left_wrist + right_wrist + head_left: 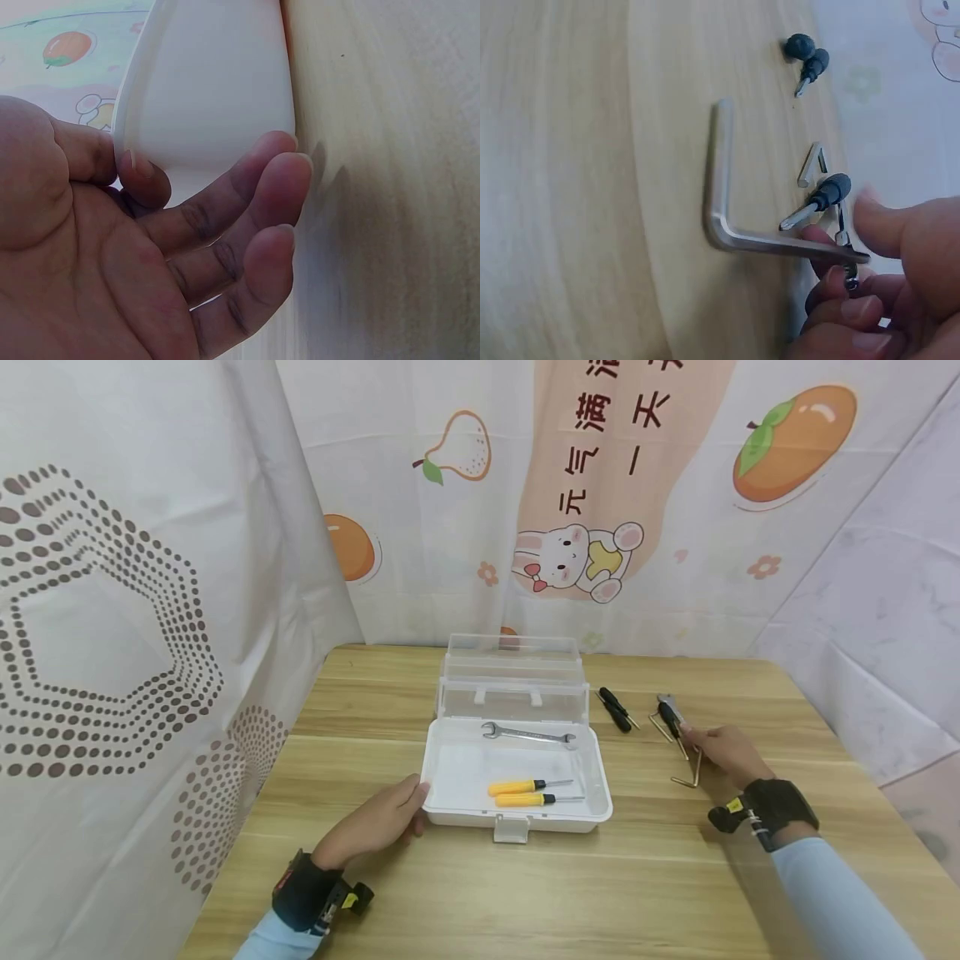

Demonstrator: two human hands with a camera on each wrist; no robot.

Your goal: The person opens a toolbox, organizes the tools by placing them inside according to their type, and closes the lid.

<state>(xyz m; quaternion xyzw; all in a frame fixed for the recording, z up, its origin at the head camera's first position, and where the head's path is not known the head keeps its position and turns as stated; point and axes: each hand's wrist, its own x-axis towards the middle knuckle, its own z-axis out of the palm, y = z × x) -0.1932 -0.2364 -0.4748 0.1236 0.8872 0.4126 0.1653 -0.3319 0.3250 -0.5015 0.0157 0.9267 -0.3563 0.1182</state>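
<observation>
A white toolbox [457, 817] stands at mid-table, its clear lid [513, 697] raised. My left hand [378, 818] pinches its front-left rim between thumb and index finger; the other fingers curve beside the wall. Inside lie a double open-ended wrench [528, 735] and two yellow-handled screwdrivers [516, 787]. Off to the right, my right hand [727, 753] holds the handle end of an adjustable wrench [850, 274] between thumb and fingers. Under and beside the wrench are a stubby black screwdriver [829, 193] and a small hex key [659, 727]. A larger hex key [718, 180] lies just below that hand.
Two black screwdrivers [617, 710] lie crossed right of the lid. The latch [512, 830] hangs at the box front. A printed curtain [420, 568] closes off the table's back edge, and another [112, 652] hangs along the left.
</observation>
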